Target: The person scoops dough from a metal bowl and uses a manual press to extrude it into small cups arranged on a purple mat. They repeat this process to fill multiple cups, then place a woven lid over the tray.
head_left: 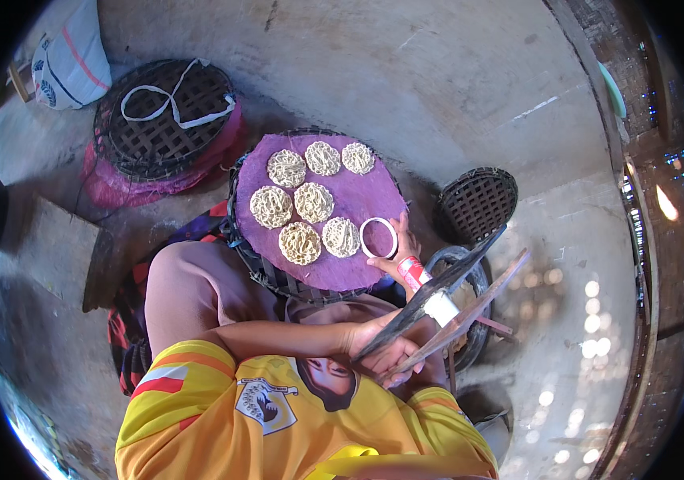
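My right hand (398,248) pinches a white ring (363,238) lying at the right side of a round purple sheet (318,280) on a woven basket. Several round cakes of pale noodle strands (314,202) lie on the sheet left of and above the ring. A red-and-white band (414,274) shows at that wrist. My left hand (386,354), low at centre, is closed around the lower ends of a wooden lever tool, with a dark bar (396,320) and a lighter bar (488,292). A white cylinder (442,307) sits between the bars, which partly hide my right forearm.
A woven tray (164,148) with a white strap and pink sheet stands upper left, by a white sack (70,64). A smaller woven basket (474,202) and a dark round rim (482,280) are at right. A concrete wall (438,56) curves behind; a board (62,240) lies left.
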